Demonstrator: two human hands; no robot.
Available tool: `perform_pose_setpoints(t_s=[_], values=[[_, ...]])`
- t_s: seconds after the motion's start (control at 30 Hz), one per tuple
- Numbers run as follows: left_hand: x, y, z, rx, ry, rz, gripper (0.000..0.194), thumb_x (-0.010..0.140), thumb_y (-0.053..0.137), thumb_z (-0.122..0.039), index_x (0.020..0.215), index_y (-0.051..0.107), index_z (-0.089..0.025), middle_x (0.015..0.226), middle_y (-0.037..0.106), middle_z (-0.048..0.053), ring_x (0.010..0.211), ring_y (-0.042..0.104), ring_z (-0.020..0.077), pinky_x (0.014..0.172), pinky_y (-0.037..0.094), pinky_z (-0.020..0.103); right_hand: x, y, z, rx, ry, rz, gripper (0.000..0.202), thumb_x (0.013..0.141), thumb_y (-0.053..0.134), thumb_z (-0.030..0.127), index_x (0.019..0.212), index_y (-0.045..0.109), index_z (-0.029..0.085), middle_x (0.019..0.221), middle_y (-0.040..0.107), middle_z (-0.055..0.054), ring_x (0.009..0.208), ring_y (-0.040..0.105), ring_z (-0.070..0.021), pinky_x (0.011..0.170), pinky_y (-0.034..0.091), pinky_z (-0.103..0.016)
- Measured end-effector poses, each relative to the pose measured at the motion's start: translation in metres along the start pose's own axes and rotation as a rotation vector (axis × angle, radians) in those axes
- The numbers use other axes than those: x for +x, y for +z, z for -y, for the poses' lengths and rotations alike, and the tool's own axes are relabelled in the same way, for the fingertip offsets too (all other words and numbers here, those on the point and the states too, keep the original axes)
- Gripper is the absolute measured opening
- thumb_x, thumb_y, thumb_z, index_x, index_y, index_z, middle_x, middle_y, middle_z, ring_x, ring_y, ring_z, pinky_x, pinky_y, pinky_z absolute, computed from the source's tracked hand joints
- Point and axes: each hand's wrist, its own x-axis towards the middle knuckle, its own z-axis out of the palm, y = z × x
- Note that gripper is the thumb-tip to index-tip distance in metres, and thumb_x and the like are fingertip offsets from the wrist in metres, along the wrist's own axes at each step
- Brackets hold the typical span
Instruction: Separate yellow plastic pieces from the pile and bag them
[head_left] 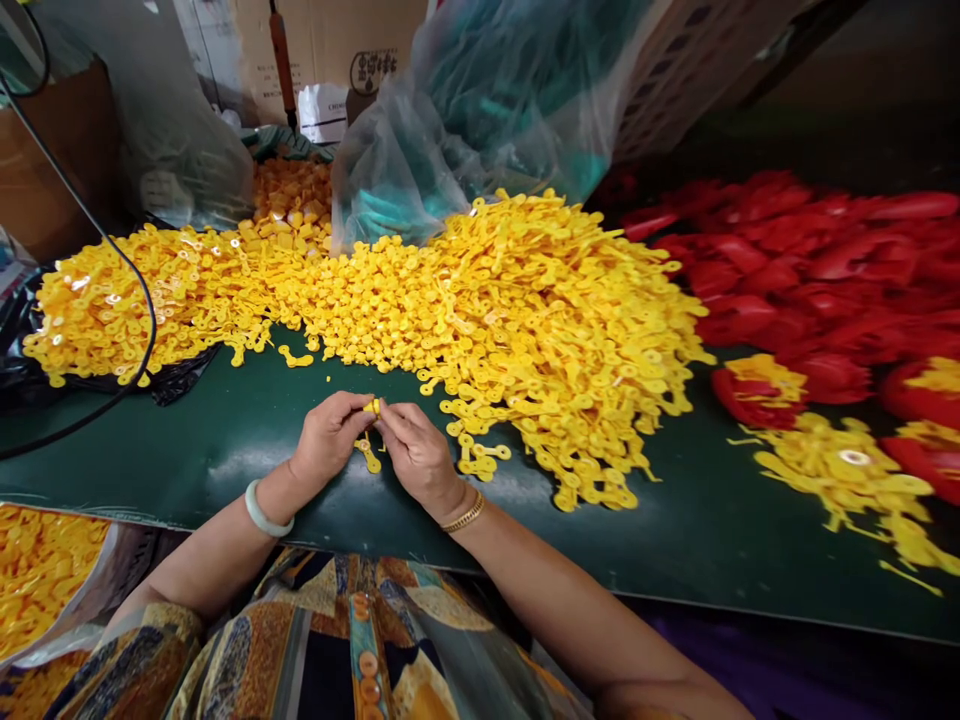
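My left hand (330, 435) and my right hand (420, 455) meet over the front of the table, fingertips pinched together. Between them is a small yellow plastic part (372, 406), gripped from both sides. Just below the fingers a flat yellow link-shaped piece (368, 455) shows; whether it hangs from the held part or lies on the table I cannot tell. Beyond my hands spreads a heap of small round yellow pieces (367, 310). To the right of it rises a large pile of yellow link-shaped pieces (570, 330).
The dark green table (262, 450) carries another yellow pile (142, 300) at left. Red plastic parts (810, 270) lie on the right, with yellow pieces (847, 465) before them. A black cable (112, 240) loops at left. Behind stand a clear plastic bag (480, 130) and a cardboard box (330, 45).
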Motion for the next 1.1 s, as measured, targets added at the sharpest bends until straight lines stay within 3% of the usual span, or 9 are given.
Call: perform_pose_setpoints(t_s=[0.07, 0.2, 0.37, 0.5, 0.7, 1.1], values=[[0.001, 0.000, 0.000, -0.033, -0.036, 0.033, 0.018, 0.080, 0.070, -0.032, 0.096, 0.075, -0.023, 0.092, 0.072, 0.005, 0.084, 0.064, 0.0174, 0.081, 0.050, 0.029, 0.002, -0.002, 0.002, 0.009, 0.023, 0.001, 0.035, 0.095, 0.052, 0.024, 0.128, 0.064, 0.029, 0.099, 0.066, -0.008, 0.090, 0.064, -0.0190, 0.083, 0.056, -0.035], [0.003, 0.003, 0.003, -0.313, -0.232, 0.110, 0.030, 0.077, 0.073, -0.039, 0.098, 0.072, -0.018, 0.082, 0.072, 0.004, 0.069, 0.064, 0.0142, 0.070, 0.053, 0.028, 0.010, -0.011, 0.008, 0.050, 0.118, 0.005, 0.026, 0.094, 0.054, 0.030, 0.112, 0.072, 0.028, 0.097, 0.069, -0.007, 0.089, 0.065, -0.0192, 0.084, 0.055, -0.035], [0.005, 0.006, 0.001, -0.472, -0.356, 0.125, 0.039, 0.067, 0.081, -0.041, 0.092, 0.071, -0.013, 0.075, 0.071, 0.004, 0.061, 0.063, 0.0121, 0.065, 0.054, 0.027, 0.020, -0.021, 0.009, 0.146, 0.296, 0.064, 0.018, 0.089, 0.062, 0.034, 0.097, 0.075, 0.025, 0.089, 0.070, -0.003, 0.082, 0.066, -0.0174, 0.080, 0.055, -0.032], [0.004, 0.006, -0.002, -0.460, -0.373, 0.120, 0.039, 0.068, 0.081, -0.041, 0.093, 0.072, -0.014, 0.074, 0.071, 0.003, 0.061, 0.064, 0.0124, 0.065, 0.054, 0.027, 0.021, -0.021, 0.008, 0.185, 0.351, 0.049, 0.021, 0.087, 0.064, 0.035, 0.103, 0.074, 0.026, 0.092, 0.071, -0.003, 0.085, 0.066, -0.0180, 0.081, 0.054, -0.032], [0.001, 0.006, -0.002, -0.314, -0.226, 0.071, 0.029, 0.074, 0.076, -0.037, 0.096, 0.075, -0.018, 0.079, 0.070, 0.003, 0.067, 0.063, 0.0119, 0.067, 0.052, 0.025, 0.020, -0.015, 0.009, 0.173, 0.353, 0.006, 0.019, 0.087, 0.064, 0.036, 0.099, 0.076, 0.027, 0.090, 0.071, -0.003, 0.083, 0.065, -0.0179, 0.082, 0.054, -0.032], [0.005, 0.010, 0.002, -0.696, -0.438, 0.110, 0.034, 0.069, 0.082, -0.034, 0.093, 0.069, -0.014, 0.077, 0.070, 0.001, 0.056, 0.063, 0.0075, 0.058, 0.053, 0.020, 0.018, -0.013, 0.006, 0.411, 0.509, 0.032, 0.025, 0.082, 0.069, 0.034, 0.105, 0.070, 0.024, 0.091, 0.071, -0.002, 0.081, 0.066, -0.0175, 0.078, 0.057, -0.032]])
